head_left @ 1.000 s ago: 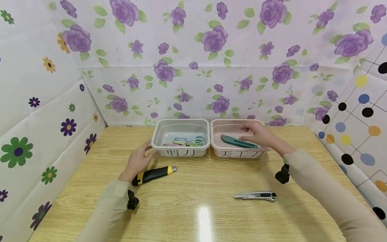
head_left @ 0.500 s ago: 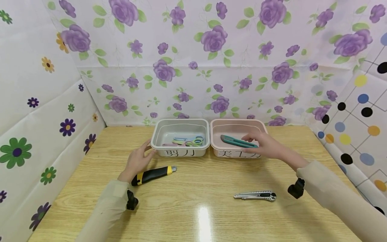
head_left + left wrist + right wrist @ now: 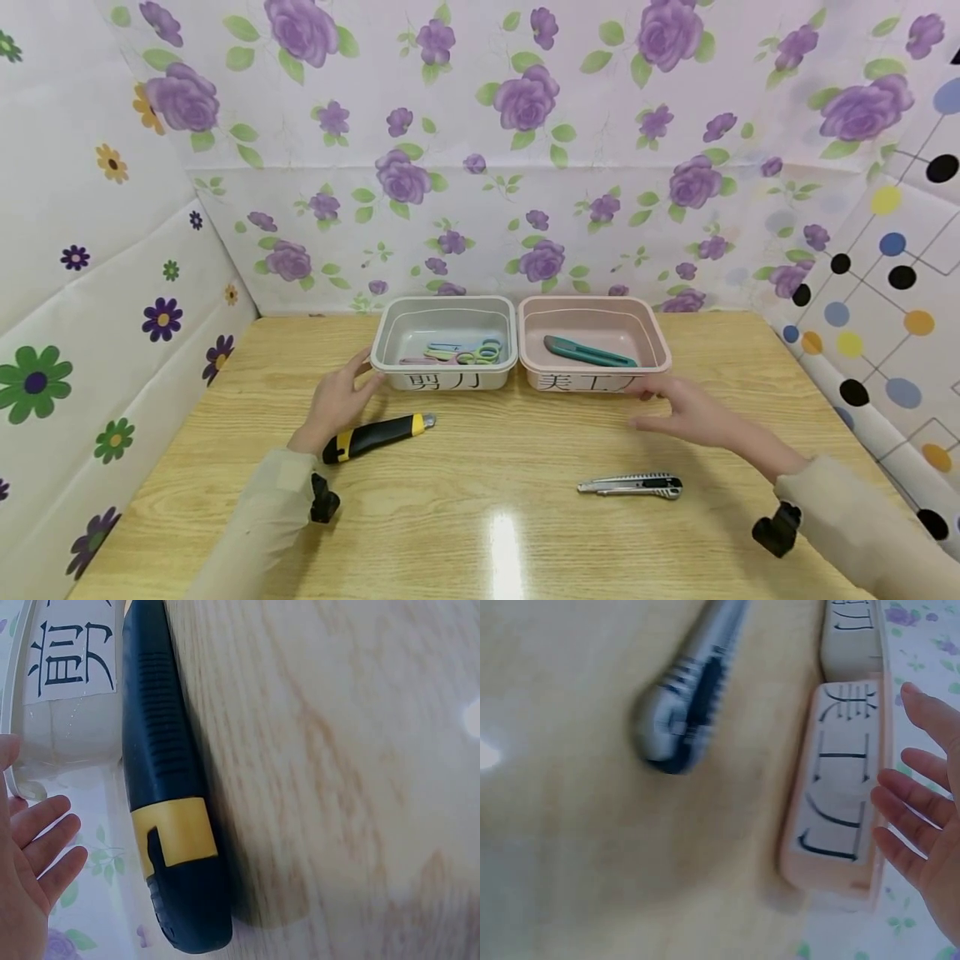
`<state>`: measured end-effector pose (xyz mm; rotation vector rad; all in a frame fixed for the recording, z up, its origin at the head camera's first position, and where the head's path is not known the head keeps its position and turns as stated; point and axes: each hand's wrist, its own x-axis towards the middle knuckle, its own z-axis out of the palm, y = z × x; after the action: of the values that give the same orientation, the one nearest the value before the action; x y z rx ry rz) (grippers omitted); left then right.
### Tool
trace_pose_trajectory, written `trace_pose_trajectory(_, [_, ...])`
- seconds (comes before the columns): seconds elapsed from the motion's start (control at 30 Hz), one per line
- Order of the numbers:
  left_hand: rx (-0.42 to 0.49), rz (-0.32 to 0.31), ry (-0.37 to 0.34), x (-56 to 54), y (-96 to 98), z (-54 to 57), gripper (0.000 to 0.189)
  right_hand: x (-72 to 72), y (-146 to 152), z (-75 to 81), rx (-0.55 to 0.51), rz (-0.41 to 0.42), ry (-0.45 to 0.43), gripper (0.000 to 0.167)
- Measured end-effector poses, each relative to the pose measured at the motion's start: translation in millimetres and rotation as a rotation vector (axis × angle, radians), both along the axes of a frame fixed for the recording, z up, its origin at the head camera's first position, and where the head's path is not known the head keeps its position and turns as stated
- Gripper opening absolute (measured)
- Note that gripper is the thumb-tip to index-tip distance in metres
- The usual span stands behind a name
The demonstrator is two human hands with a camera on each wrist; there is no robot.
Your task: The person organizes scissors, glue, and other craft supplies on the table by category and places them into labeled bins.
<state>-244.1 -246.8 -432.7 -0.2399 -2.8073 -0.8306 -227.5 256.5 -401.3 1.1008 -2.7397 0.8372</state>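
My left hand (image 3: 337,404) rests with fairly straight fingers at the left end of the grey bin (image 3: 442,381), which holds several small scissors (image 3: 480,352). Beside that hand lies a black and yellow utility knife (image 3: 161,712) on the table. My right hand (image 3: 686,410) is just in front of the pink bin (image 3: 592,302), near its front right corner, with spread fingers and nothing in them. Inside the pink bin a teal utility knife (image 3: 588,352) lies at a slant. Nearer to me, a silver utility knife (image 3: 630,485) lies on the wood; it is blurred in the right wrist view.
Both bins stand side by side near the back of the wooden table (image 3: 450,517), each with a label in black characters on its front. A flowered wall covering (image 3: 465,225) rises right behind them. Bright glare crosses the table's front middle.
My right hand has come out of the pink bin, towards me and to the right. The teal utility knife stays in the bin. My left hand has hardly moved.
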Motion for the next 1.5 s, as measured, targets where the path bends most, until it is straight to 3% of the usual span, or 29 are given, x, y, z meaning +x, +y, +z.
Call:
trace_pose_trajectory(0.23, [-0.019,0.008,0.019,0.3,-1.9,1.1,0.057,20.6,9.0,-19.0,-0.008,-0.033,-0.056,0.037])
trace_pose_trajectory(0.47, [-0.018,0.002,0.007,-0.1,-0.6,2.3,0.059,37.6,9.8,-36.5,0.033,-0.010,-0.137,0.045])
trace_pose_trajectory(0.67, [0.002,-0.007,0.018,-0.5,1.0,1.5,0.056,47.4,13.0,-51.3,-0.002,0.027,-0.154,0.036])
trace_pose_trajectory(0.9, [0.011,-0.010,0.007,-1.3,0.1,0.6,0.056,50.5,19.6,-60.6,-0.015,-0.006,-0.212,0.038])
trace_pose_trajectory(1.3, [0.013,-0.001,0.001,-2.5,-1.3,-0.5,0.056,46.7,21.0,-70.2,-0.060,0.076,-0.119,0.029])
trace_pose_trajectory(1.5, [0.001,-0.004,0.003,-2.7,-1.3,-1.0,0.057,48.2,20.1,-68.7,-0.058,0.070,-0.133,0.027])
